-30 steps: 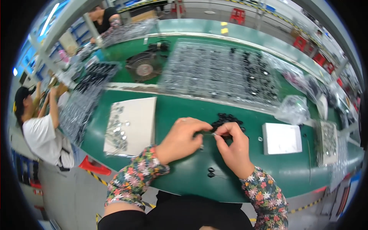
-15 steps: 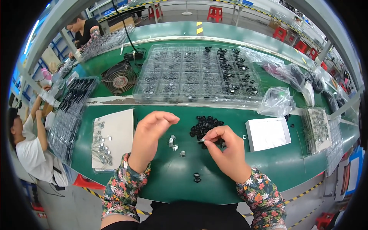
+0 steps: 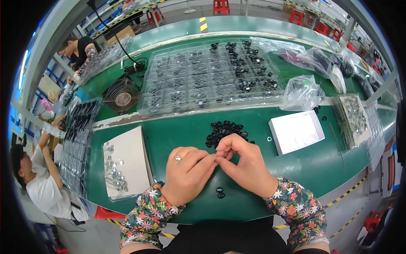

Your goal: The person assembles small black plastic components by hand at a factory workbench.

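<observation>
My left hand (image 3: 186,174) and my right hand (image 3: 248,167) meet over the middle of the green table, thumbs and fingertips pinched together. Whatever lies between them is too small and too covered to make out. Just beyond the fingertips is a heap of small black round parts (image 3: 224,129), partly hidden by my right hand. Closer to me lies a small pair of black parts (image 3: 220,192). On the left, a beige board (image 3: 124,144) carries several small shiny pieces with thin wire stems (image 3: 114,175).
A white open box (image 3: 296,132) stands at the right, with a small white ring (image 3: 269,139) beside it. Behind are a clear compartment tray (image 3: 186,80), a round fan (image 3: 122,96) and plastic bags (image 3: 302,91). Co-workers (image 3: 50,182) sit at the left.
My left hand has come down and right to meet my right hand's fingertips. The loose shiny pieces at mid-table are now out of sight around my left hand. The whole view has shifted and tilted slightly.
</observation>
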Available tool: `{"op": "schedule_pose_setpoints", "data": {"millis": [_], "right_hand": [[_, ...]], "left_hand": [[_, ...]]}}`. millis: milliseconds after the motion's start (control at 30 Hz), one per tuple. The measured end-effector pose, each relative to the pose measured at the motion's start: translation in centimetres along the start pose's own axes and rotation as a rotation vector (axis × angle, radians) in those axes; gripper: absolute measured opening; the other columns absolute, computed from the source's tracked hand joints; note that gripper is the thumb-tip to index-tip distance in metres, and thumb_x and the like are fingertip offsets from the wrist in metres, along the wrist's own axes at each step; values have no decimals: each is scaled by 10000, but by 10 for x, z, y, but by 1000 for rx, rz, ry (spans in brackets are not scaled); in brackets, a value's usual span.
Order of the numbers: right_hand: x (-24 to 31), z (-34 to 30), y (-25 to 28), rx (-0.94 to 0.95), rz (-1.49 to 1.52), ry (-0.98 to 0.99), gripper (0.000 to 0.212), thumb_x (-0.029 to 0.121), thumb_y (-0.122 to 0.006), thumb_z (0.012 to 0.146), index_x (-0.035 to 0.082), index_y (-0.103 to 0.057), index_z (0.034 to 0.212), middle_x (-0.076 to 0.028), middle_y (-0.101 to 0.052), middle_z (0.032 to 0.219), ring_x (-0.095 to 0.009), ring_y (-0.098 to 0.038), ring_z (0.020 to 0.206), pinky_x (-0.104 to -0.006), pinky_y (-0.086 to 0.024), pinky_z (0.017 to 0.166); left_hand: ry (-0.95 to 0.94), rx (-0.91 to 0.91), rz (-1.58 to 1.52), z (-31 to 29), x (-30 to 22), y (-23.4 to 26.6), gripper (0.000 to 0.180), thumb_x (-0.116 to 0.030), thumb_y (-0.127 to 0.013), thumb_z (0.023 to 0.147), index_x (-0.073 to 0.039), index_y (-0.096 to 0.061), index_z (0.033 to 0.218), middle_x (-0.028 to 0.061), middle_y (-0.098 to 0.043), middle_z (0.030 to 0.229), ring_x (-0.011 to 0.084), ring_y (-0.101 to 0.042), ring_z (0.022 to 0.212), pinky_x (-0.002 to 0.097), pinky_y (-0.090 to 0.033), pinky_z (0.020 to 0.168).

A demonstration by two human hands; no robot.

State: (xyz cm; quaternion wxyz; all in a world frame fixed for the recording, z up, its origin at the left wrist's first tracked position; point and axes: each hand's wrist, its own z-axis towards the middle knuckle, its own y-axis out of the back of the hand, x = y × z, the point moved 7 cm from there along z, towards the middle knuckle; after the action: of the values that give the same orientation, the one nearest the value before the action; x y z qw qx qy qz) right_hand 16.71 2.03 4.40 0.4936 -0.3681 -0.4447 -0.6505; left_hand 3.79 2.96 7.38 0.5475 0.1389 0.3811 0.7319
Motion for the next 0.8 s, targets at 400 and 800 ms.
{"op": "schedule_pose_setpoints", "data": {"millis": [400,800], "right_hand": [[12,0,6,-17,-168,173,199,-9,-670,768,34,-603,951,-90,-627,920,-249,-619,835,-330,-515,709],[31,-4,-2,-63,-421,484,194,7,-694,709,24,-609,882,-81,-585,965,-270,-584,855,-374,-488,723]], "left_hand": [[787,-26,-1031,-30,56,-28,195,-16,-646,866,-3,-640,1060,82,-677,970,133,-636,849,278,-515,740],[981,49,-1606,-41,53,-50,156,-15,-606,900,-17,-635,1053,99,-682,958,153,-653,875,249,-490,750]]}}
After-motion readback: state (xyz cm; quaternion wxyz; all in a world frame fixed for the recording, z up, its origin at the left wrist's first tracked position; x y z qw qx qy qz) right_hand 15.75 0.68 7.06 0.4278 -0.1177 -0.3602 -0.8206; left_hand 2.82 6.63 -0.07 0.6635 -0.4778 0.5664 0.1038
